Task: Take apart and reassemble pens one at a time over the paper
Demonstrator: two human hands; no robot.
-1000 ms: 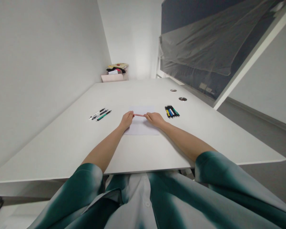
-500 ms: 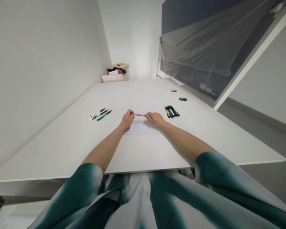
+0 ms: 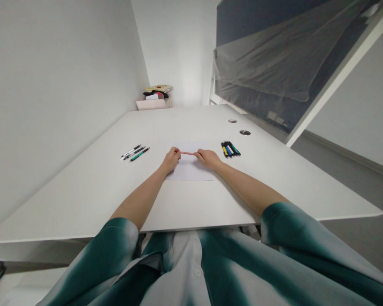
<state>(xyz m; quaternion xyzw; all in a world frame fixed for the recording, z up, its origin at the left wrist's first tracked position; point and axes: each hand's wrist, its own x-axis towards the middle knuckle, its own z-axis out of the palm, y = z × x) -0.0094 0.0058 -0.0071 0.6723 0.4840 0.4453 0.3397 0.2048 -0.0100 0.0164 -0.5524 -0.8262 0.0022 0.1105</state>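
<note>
A thin pink pen (image 3: 187,153) is held level between both hands above a white sheet of paper (image 3: 189,169) on the white table (image 3: 98,187). My left hand (image 3: 170,161) pinches its left end with closed fingers. My right hand (image 3: 207,158) pinches its right end the same way. Both hands rest low over the paper.
Three pens (image 3: 134,153) lie in a row left of the paper. A bunch of several coloured pens (image 3: 230,149) lies to the right. Two round cable holes (image 3: 244,132) sit further back. A box with clutter (image 3: 153,100) stands at the far end, a plastic-covered board (image 3: 274,63) leans right.
</note>
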